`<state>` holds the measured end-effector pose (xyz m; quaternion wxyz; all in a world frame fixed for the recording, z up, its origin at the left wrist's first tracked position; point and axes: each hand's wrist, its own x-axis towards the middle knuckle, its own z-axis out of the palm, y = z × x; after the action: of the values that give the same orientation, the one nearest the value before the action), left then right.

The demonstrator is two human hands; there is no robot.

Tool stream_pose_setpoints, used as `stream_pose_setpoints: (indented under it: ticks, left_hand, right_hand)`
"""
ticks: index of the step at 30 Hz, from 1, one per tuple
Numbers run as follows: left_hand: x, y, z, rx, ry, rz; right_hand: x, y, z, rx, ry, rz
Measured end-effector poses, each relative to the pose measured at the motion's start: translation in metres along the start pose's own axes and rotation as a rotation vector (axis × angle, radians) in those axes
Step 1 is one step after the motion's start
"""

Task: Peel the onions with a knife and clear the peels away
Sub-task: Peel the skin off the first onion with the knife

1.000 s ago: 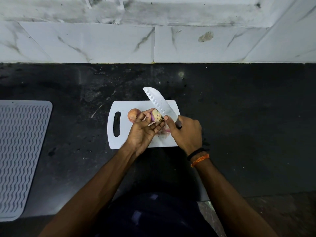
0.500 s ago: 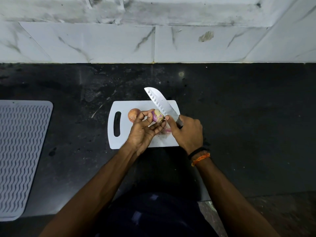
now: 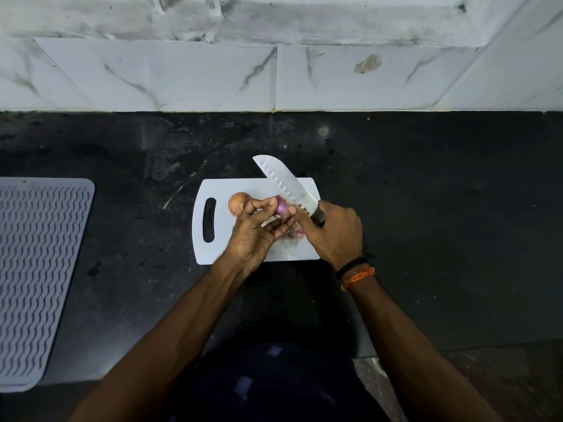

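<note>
left hand (image 3: pixel 254 236) pinches onion (image 3: pixel 281 207) | right hand (image 3: pixel 332 233) grips knife (image 3: pixel 286 185) against it

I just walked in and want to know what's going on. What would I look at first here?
Your eye goes to the big shiny steel knife the right hand grips above the white plastic cutting board, its blade against a small purple onion held by the left hand. An unpeeled tan onion sits on the board just left of the fingers. At far left lies a grey ridged mat.
</note>
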<state>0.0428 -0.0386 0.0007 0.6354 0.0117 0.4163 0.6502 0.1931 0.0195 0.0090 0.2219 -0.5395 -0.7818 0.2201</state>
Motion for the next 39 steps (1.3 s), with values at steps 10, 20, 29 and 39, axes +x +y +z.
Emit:
stream_pose_setpoints:
  ticks: [10,20,29,39]
  left_hand:
    - [0.003,-0.003,-0.001,-0.063,0.033,0.002]
    - [0.007,-0.003,-0.001,-0.133,0.043,-0.036]
    - [0.006,-0.004,-0.001,-0.098,-0.049,-0.029]
    - [0.006,-0.002,-0.006,-0.043,-0.058,0.046]
  right_hand:
    - [0.003,-0.009,-0.003,0.067,-0.084,0.021]
    - [0.0,0.004,-0.006,0.225,-0.024,0.137]
    - [0.004,0.009,-0.006,0.139,-0.105,0.234]
    - [0.005,0.005,-0.005,0.006,-0.101,0.093]
